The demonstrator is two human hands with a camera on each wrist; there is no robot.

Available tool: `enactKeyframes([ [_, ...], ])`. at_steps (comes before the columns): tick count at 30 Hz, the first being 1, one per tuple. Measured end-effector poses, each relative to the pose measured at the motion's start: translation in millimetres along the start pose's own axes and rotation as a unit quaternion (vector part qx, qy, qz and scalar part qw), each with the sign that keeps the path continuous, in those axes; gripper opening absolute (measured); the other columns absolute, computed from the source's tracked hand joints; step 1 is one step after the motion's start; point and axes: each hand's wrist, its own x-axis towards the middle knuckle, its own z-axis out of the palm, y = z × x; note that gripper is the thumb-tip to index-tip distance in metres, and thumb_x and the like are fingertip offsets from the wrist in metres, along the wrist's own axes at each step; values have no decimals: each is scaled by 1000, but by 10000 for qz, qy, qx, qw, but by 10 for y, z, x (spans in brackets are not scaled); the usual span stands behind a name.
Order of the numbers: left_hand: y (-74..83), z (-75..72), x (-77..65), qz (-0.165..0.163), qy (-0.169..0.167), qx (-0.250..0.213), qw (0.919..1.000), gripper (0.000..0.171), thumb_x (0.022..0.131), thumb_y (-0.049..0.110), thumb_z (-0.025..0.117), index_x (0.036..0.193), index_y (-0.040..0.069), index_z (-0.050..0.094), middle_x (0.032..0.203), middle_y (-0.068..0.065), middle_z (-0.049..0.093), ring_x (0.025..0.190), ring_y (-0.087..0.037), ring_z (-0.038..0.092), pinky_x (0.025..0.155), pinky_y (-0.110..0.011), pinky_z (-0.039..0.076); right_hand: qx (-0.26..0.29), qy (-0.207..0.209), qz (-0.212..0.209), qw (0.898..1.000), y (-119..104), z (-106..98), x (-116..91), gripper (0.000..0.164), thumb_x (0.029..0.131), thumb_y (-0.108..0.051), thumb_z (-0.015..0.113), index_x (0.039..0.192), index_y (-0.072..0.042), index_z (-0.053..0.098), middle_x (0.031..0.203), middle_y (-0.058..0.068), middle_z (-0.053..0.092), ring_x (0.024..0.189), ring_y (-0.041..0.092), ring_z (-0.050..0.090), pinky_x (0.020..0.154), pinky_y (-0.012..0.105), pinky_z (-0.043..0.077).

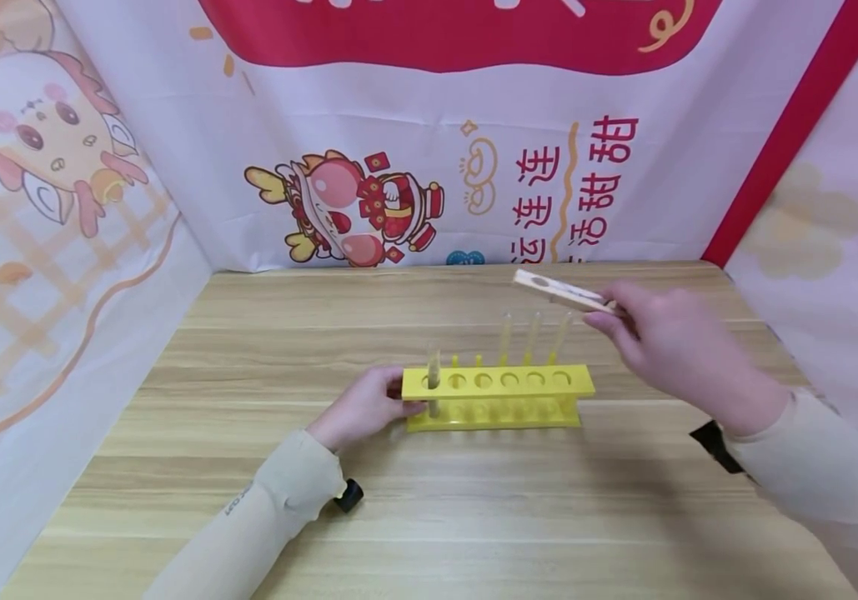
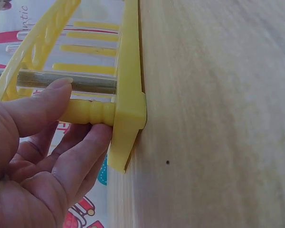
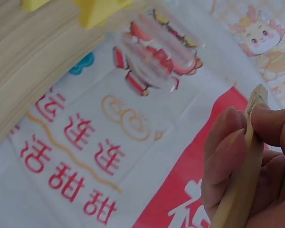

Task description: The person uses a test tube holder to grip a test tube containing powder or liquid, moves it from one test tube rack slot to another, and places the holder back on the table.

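A yellow test tube rack point(image 1: 497, 391) stands on the table. A test tube with greyish-brown contents point(image 2: 92, 83) sits in its leftmost hole. My left hand point(image 1: 364, 407) grips the rack's left end post point(image 2: 80, 111), the thumb lying against that tube in the left wrist view. In my right hand point(image 1: 672, 350) is a wooden test tube holder point(image 1: 565, 293), raised above and behind the rack's right end and pointing left. No tube shows in the holder. Clear tubes point(image 1: 534, 333) stand on the rack's rear pegs at the right.
The wooden tabletop point(image 1: 248, 358) extends around the rack. A printed cloth point(image 1: 368, 108) hangs along its back edge, with more cloth at both sides. A dark wrist device point(image 1: 349, 495) sits below the left sleeve, another point(image 1: 715, 447) by the right sleeve.
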Motion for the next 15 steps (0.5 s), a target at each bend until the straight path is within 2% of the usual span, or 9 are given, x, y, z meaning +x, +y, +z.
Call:
enactKeyframes([
  [4, 11, 0, 8, -59, 4, 55, 10000, 30, 89, 21, 76, 118, 22, 68, 112, 7, 67, 105, -15, 61, 98, -43, 46, 176, -121, -113, 9997, -182, 85, 70, 16, 86, -16, 77, 86, -10, 62, 59, -8, 45, 47, 8, 36, 45, 28, 33],
  [10, 26, 8, 22, 28, -3, 106, 9999, 29, 89, 19, 76, 118, 21, 68, 112, 6, 68, 104, -15, 61, 96, -42, 47, 564, -528, 53, 9970, -397, 254, 162, 15, 89, -19, 75, 87, -9, 64, 60, -7, 49, 48, 8, 39, 45, 28, 36],
  [15, 28, 8, 23, 2, 1, 111, 9999, 28, 89, 18, 77, 116, 20, 69, 111, 6, 68, 102, -15, 62, 95, -41, 48, 825, -633, 91, 9945, -505, 400, 215, 16, 90, -21, 74, 85, -10, 64, 61, -7, 50, 50, 8, 41, 47, 29, 37],
])
